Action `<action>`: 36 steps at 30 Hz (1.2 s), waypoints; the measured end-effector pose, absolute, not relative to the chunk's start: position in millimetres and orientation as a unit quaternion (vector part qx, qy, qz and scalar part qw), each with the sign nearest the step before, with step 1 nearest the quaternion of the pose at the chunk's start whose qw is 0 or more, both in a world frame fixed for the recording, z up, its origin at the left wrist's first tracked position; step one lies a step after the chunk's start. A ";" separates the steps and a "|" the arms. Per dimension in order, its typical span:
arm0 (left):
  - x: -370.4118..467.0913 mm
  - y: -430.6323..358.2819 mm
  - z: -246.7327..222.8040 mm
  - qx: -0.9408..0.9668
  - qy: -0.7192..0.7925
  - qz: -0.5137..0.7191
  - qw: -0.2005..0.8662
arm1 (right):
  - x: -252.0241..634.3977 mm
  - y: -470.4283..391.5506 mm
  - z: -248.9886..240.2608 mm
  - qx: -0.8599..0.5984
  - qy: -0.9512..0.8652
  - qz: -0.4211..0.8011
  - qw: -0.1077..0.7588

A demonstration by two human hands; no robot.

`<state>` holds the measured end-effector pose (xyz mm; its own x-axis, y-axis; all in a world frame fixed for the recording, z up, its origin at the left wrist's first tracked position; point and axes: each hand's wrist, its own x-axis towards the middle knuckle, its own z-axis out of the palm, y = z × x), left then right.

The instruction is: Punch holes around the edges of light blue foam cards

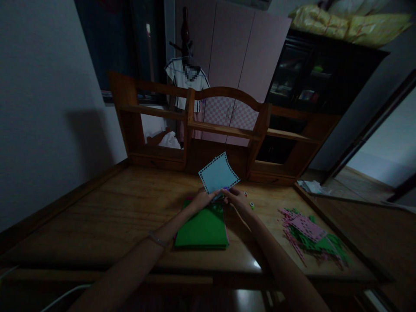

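Both hands meet over the middle of the wooden desk. My left hand (202, 200) is closed on the lower corner of a light blue sheet (219, 174) with small dark marks along its edges. My right hand (236, 200) is closed at the sheet's bottom edge around a small purple object (225, 190), whose shape is mostly hidden by the fingers. Beneath the hands lies a stack of green sheets (203, 227), with a pink edge showing at its sides.
Two small round items, one reddish (245, 194) and one green (251, 205), lie right of my right hand. Pink and green paper pieces (308, 228) are heaped at the right. A wooden shelf unit (224, 127) stands along the desk's back.
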<state>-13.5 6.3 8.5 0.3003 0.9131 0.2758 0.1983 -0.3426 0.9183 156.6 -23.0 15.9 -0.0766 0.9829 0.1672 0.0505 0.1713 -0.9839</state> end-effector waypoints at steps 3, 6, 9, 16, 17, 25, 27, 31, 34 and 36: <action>-13.3 2.8 14.1 0.691 0.408 0.434 0.409 | 158.2 -21.6 13.7 -0.451 -0.580 0.453 0.505; -13.2 2.5 15.2 0.687 0.404 0.441 0.413 | 159.4 -20.6 12.5 -0.452 -0.586 0.443 0.505; -13.1 5.5 11.0 0.690 0.394 0.449 0.410 | 159.8 -19.7 11.6 -0.447 -0.591 0.440 0.507; -12.4 11.0 3.3 0.700 0.376 0.459 0.397 | 160.1 -17.8 10.6 -0.445 -0.593 0.444 0.504; -12.3 11.2 3.1 0.701 0.373 0.463 0.394 | 160.2 -18.3 11.0 -0.441 -0.596 0.444 0.503; -12.3 9.2 3.5 0.701 0.371 0.469 0.388 | 157.5 -22.3 15.1 -0.451 -0.585 0.448 0.504; -12.3 9.1 3.9 0.701 0.370 0.468 0.390 | 156.8 -23.4 16.1 -0.448 -0.579 0.455 0.507; -11.7 11.0 2.2 0.704 0.364 0.461 0.398 | 156.9 -27.0 18.4 -0.445 -0.570 0.457 0.518; -10.0 12.0 -0.6 0.712 0.357 0.458 0.394 | 157.9 -28.3 19.6 -0.445 -0.556 0.461 0.529; -8.4 11.1 -1.2 0.717 0.349 0.458 0.392 | 159.0 -27.7 19.9 -0.450 -0.542 0.467 0.534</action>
<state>-8.4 11.1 -1.2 0.3370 0.8599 0.3834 0.1414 -0.4488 0.8824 159.0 -27.7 19.9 -0.0247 0.9871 0.1582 -0.0101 0.1580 -0.9874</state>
